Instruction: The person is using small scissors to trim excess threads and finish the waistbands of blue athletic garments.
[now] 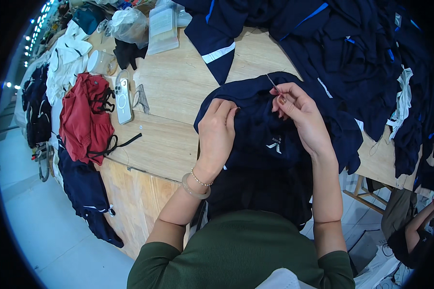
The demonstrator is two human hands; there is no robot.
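A navy garment [255,126] with a small white print lies over the table edge and my lap. My left hand [218,126] is closed on its cloth, thumb against the bent fingers. To the right, my right hand [298,107] is raised just over the same garment. Between its thumb and fingers it grips a slim, pointed metal tool [273,83], its tip aimed up and to the left. The grip hides the tool's other end, so its exact kind does not show.
Piled navy garments [323,53] cover the table's far right. At left lie a phone [124,102], a red garment [84,115] and white cloth [70,62]. Plastic packets [162,29] stand at the back. Another person's arm [422,221] shows at the lower right.
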